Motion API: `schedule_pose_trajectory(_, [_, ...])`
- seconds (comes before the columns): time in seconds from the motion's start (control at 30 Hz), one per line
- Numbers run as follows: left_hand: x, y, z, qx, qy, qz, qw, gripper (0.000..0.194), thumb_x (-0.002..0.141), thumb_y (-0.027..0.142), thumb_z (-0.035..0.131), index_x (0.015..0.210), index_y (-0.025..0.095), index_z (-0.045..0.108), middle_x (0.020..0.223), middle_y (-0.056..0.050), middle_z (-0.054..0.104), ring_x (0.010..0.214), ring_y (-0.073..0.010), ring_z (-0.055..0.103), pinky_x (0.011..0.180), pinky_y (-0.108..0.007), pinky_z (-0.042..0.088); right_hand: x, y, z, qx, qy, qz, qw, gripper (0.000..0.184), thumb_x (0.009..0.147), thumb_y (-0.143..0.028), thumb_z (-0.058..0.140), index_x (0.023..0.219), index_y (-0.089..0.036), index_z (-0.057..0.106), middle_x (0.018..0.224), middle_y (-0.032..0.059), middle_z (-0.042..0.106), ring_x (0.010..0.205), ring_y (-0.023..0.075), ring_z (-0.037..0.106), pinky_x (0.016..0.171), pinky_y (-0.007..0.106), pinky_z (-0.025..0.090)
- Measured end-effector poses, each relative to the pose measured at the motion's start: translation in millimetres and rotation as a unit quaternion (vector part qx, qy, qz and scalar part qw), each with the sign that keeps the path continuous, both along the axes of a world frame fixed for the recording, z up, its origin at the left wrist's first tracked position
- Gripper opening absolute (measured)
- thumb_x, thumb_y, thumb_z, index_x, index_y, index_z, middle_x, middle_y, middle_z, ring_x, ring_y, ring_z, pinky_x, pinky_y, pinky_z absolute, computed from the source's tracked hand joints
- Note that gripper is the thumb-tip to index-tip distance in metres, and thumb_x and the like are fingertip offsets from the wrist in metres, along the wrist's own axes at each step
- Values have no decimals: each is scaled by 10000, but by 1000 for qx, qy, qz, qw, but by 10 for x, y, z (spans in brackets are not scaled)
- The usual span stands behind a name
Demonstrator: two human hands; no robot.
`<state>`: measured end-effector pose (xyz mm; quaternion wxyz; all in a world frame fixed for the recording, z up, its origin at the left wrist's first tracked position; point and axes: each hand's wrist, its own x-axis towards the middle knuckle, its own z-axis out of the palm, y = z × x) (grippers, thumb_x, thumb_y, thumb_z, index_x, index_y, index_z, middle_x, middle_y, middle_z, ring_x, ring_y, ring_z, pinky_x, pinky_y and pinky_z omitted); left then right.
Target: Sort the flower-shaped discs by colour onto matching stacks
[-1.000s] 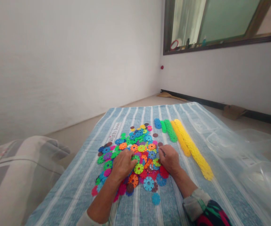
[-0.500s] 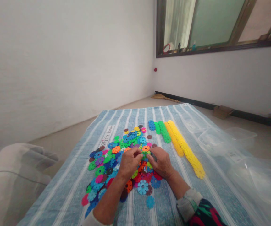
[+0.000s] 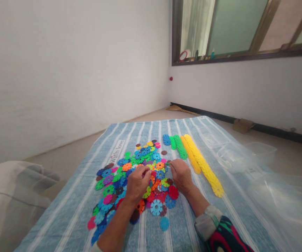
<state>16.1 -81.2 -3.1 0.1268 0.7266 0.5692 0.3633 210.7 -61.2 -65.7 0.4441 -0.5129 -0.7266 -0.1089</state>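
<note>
A heap of flat plastic snowflake discs (image 3: 137,175) in many colours lies on a blue striped cloth (image 3: 145,133). My left hand (image 3: 137,183) rests curled on the heap, fingertips down among the discs. My right hand (image 3: 180,175) is closed in a pinch, and a thin green disc (image 3: 167,163) shows at its fingertips. Beyond the right hand lie long joined rows of discs: two yellow rows (image 3: 202,163), a green row (image 3: 180,147) and a short blue one (image 3: 166,139).
Clear plastic sheeting and a clear tub (image 3: 248,154) lie to the right of the cloth. A grey cushion (image 3: 11,196) sits at the left. White walls meet at the far corner, with a window (image 3: 235,28) above and a cardboard scrap (image 3: 242,125) on the floor.
Half a second ago both hands met over the heap's middle. Now they are apart: the right hand has moved toward the rows with a green disc, and the left has dropped onto the heap.
</note>
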Motion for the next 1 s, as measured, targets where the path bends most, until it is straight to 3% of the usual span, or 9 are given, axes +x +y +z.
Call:
schedule_pose_trajectory(0.17, [-427, -84, -13, 45, 13, 67, 997, 243, 807, 359, 467, 770, 196, 644, 810, -34, 692, 769, -175, 635, 776, -283, 481, 296, 79, 76, -21, -44, -113, 992, 227, 904, -147, 467, 747, -175, 629, 833, 73, 620, 841, 193, 505, 748, 289, 339])
schedule_pose_trajectory(0.33, [-823, -185, -46, 65, -1, 167, 984, 251, 795, 383, 469, 772, 205, 645, 819, -29, 702, 772, -184, 645, 808, -279, 488, 544, 146, 203, -127, -114, -209, 963, 183, 860, -124, 515, 766, -170, 665, 813, 89, 625, 807, 203, 508, 695, 310, 296])
schedule_pose_trajectory(0.53, [-1107, -272, -113, 68, -28, 260, 963, 293, 773, 426, 468, 802, 202, 654, 849, -40, 709, 772, -197, 653, 790, -282, 493, 635, 290, 381, -247, -197, -208, 926, 215, 883, -136, 488, 890, -169, 700, 914, 111, 643, 876, 211, 551, 688, 310, 286])
schedule_pose_trajectory(1.0, [-1308, -277, -270, 78, -16, 294, 952, 283, 796, 396, 458, 802, 189, 651, 859, -50, 716, 785, -194, 658, 800, -274, 493, 709, 395, 414, -265, -247, -179, 915, 222, 902, -161, 480, 891, -148, 702, 890, 121, 650, 894, 217, 578, 695, 304, 293])
